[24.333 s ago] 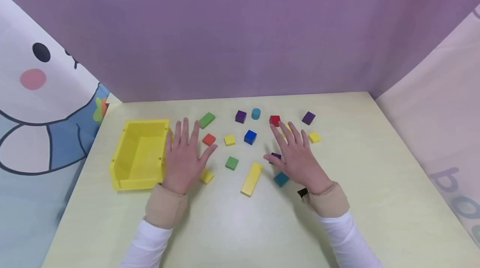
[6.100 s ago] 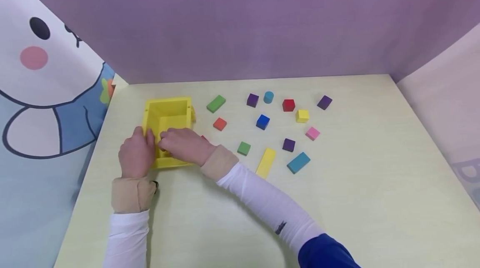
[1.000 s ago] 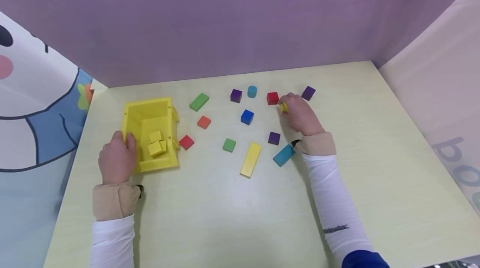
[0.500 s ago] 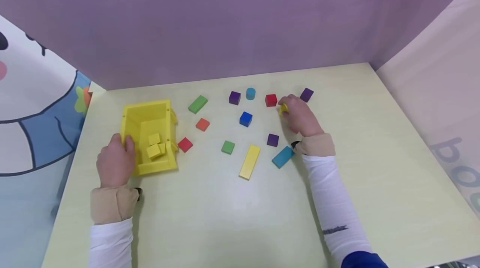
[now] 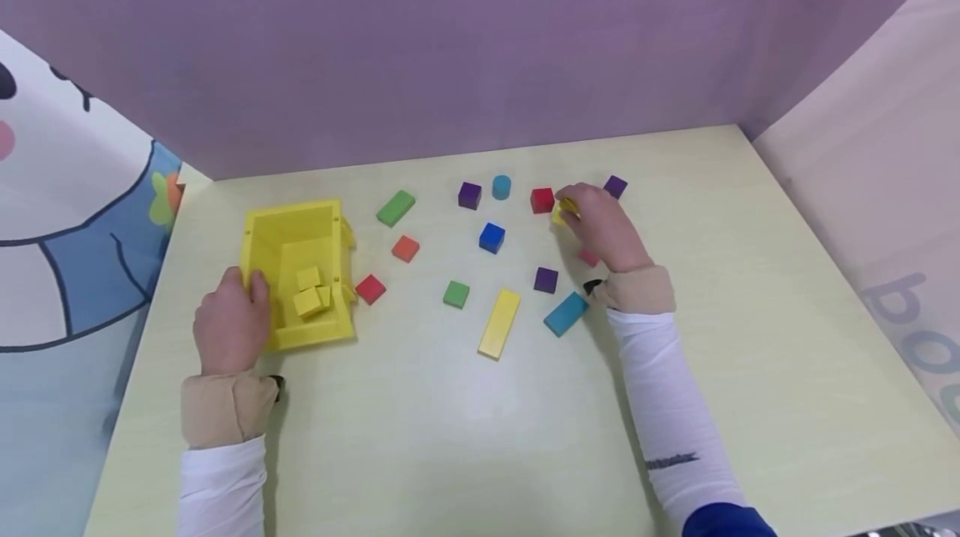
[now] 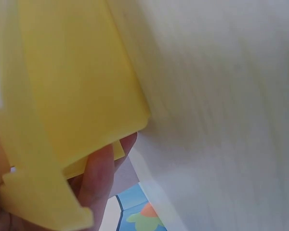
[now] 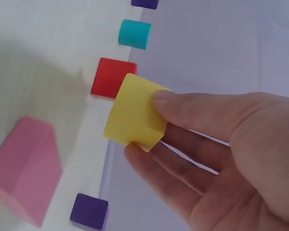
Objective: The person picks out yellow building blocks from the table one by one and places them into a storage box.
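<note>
My left hand (image 5: 231, 324) grips the left wall of a yellow plastic bin (image 5: 288, 228); in the left wrist view, fingers (image 6: 98, 168) wrap around its edge. Several yellow blocks (image 5: 307, 303) lie in the bin's near part. At the back right, my right hand (image 5: 609, 230) pinches a yellow block (image 7: 135, 110) between thumb and fingers. Just left of that block is a red cube (image 5: 542, 201). A pink block (image 7: 26, 168) lies close by, partly hidden under the hand in the head view.
Across the table lie a blue cube (image 5: 492, 238), a teal cylinder (image 5: 501, 187), a long yellow plank (image 5: 498, 324), a teal plank (image 5: 566, 314), and several green, red, orange and purple blocks. A purple curtain (image 5: 480, 45) hangs behind the table's back edge.
My right hand has lifted slightly with the yellow block, uncovering part of the pink block. Since the earliest frame, yellow blocks have gone into the bin, and my left hand has taken hold of its wall.
</note>
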Action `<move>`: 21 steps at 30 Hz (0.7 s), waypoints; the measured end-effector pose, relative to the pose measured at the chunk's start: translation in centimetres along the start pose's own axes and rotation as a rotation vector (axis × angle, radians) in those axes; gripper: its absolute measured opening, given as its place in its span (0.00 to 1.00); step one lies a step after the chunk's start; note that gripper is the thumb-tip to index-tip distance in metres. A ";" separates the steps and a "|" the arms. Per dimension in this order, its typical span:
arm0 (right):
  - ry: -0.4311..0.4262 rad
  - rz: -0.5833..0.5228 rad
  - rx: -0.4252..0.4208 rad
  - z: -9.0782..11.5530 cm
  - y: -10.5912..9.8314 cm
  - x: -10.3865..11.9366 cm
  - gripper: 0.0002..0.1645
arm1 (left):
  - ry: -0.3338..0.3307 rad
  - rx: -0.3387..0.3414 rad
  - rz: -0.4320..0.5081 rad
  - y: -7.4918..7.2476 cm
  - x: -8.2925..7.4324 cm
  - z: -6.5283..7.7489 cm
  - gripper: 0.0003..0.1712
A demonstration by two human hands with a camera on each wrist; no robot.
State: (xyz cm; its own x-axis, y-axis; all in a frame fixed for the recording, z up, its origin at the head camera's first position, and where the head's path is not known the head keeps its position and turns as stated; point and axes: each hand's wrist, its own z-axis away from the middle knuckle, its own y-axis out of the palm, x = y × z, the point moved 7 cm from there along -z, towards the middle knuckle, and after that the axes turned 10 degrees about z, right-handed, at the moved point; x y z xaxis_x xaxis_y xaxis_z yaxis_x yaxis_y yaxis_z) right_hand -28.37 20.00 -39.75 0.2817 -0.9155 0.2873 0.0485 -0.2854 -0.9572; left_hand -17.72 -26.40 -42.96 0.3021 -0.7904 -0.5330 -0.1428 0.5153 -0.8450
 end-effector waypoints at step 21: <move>-0.058 -0.029 -0.040 -0.7 -1.0 4.5 0.18 | 0.019 -0.013 0.000 0.2 -0.2 -0.3 0.29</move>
State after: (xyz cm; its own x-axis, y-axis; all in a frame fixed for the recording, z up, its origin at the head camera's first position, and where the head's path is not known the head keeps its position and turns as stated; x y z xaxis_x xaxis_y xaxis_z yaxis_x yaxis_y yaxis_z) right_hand -27.81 15.95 -37.50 0.3356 -0.8890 0.3117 0.0200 -0.3241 -0.9458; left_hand -18.08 -26.23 -43.03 0.2840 -0.7967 -0.5335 -0.1552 0.5108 -0.8456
